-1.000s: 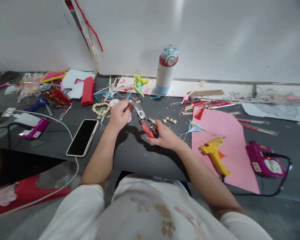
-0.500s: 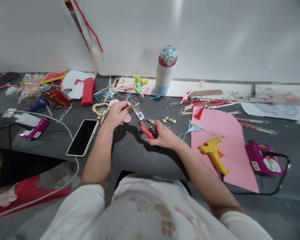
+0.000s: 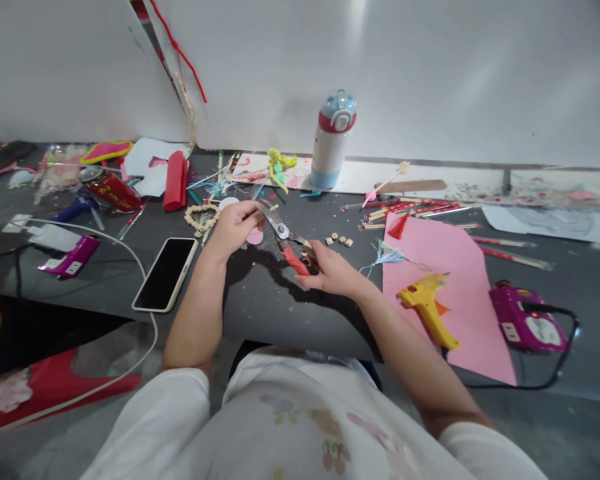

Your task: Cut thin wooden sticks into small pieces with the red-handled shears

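Note:
My right hand point(image 3: 333, 270) is wrapped around the red-handled pruning shears point(image 3: 281, 231), whose blades point up and left toward my other hand. My left hand point(image 3: 234, 230) is closed in a pinch on a thin wooden stick point(image 3: 273, 208); a pale end of it shows beside the blades, and the rest is hidden by fingers and metal. Just right of the shears lie several small cut wooden pieces point(image 3: 339, 239). Below my left fingers is a pink round piece point(image 3: 255, 235). A heart-shaped beige ring point(image 3: 201, 219) rests to the left of that hand.
A bottle point(image 3: 333, 140) stands at the back. On the right, a yellow glue gun point(image 3: 430, 307) lies on pink paper point(image 3: 467, 280), with a corded purple box point(image 3: 527, 319) beyond. Wrapped sticks point(image 3: 405, 208) lie behind. To the left are a phone point(image 3: 165, 275), white cable point(image 3: 139, 257) and red can point(image 3: 111, 189).
Both hands and the shears keep nearly the same pose. The view has shifted very slightly; nothing was taken hold of or let go.

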{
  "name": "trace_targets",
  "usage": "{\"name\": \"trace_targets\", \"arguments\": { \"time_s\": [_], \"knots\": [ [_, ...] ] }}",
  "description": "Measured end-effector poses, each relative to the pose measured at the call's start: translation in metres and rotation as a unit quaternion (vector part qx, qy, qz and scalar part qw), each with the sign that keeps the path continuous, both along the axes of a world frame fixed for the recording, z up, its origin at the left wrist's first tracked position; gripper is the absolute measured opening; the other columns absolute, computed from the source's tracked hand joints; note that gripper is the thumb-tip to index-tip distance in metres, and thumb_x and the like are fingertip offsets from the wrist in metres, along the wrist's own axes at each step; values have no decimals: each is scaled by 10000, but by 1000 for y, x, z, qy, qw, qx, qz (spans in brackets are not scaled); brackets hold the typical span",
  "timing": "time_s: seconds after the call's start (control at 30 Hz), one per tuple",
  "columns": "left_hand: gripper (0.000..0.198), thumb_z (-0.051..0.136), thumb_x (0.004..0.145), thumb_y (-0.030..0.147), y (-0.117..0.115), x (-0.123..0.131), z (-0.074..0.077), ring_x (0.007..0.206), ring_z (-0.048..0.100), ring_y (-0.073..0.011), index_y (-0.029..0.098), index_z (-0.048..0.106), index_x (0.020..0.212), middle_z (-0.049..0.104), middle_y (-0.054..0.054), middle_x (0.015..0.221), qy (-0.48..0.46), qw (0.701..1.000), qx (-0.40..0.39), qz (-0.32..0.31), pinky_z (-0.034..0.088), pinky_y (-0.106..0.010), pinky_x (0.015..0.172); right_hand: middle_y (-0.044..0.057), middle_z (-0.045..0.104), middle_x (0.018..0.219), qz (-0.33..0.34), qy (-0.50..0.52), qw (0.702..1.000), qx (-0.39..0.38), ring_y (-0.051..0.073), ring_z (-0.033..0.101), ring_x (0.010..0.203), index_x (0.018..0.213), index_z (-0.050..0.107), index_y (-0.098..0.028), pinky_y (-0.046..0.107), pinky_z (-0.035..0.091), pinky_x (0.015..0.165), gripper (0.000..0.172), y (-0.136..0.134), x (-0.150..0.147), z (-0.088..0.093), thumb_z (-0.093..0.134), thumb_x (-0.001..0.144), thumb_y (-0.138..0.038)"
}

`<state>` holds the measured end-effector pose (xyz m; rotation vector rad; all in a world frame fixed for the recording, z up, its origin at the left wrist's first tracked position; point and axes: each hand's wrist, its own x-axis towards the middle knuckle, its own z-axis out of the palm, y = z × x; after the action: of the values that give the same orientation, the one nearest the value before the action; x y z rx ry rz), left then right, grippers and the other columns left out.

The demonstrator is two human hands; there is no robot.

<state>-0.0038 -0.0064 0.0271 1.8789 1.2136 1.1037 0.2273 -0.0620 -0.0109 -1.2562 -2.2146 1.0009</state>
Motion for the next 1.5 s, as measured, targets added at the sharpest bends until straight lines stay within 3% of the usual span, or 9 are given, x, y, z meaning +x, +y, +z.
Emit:
{"name": "trace_targets", "arguments": {
  "time_s": [0.1,0.27,0.4,0.77,1.1,1.5],
  "knots": [
    [199,516,831,274,1,2,-4,584,538,-104,153,642,736,598,0,613,45,998,42,29,429,-220,578,15,522,818,-8,10,1000,-14,135,475,657,952,397,-190,273,373,614,488,0,0,0,596,705,-561],
    [175,540,810,229,1,7,-11,728,596,-126,165,667,911,682,-30,809,129,974,161,89,448,-233,674,-2,499,800,-15,45,998,-45,127,472,652,983,392,-190,270,384,620,462,0,0,1,595,727,-517],
    [185,491,832,204,2,7,-14,700,601,-124,175,673,837,681,-25,746,165,957,220,91,451,-242,692,-9,492,780,-14,55,997,-57,122,467,639,958,394,-192,272,386,614,455,-1,0,1,589,726,-532],
    [219,493,800,197,1,3,-7,577,554,-105,174,643,643,632,2,610,137,978,147,52,399,-224,585,20,522,869,-21,43,998,-43,131,508,689,1001,397,-183,273,405,637,524,-2,-2,1,632,678,-521],
    [186,517,763,157,1,4,-8,633,606,-124,179,668,657,679,-21,660,140,967,205,64,421,-235,599,21,523,856,-12,41,998,-48,131,486,672,977,397,-182,275,393,628,509,-1,1,1,616,685,-536],
    [185,517,758,149,1,4,-9,650,622,-127,185,666,657,689,-16,677,135,966,210,71,450,-243,626,21,533,817,16,35,999,-39,136,481,666,973,390,-175,270,381,619,486,0,5,5,585,725,-545]
  ]
}}
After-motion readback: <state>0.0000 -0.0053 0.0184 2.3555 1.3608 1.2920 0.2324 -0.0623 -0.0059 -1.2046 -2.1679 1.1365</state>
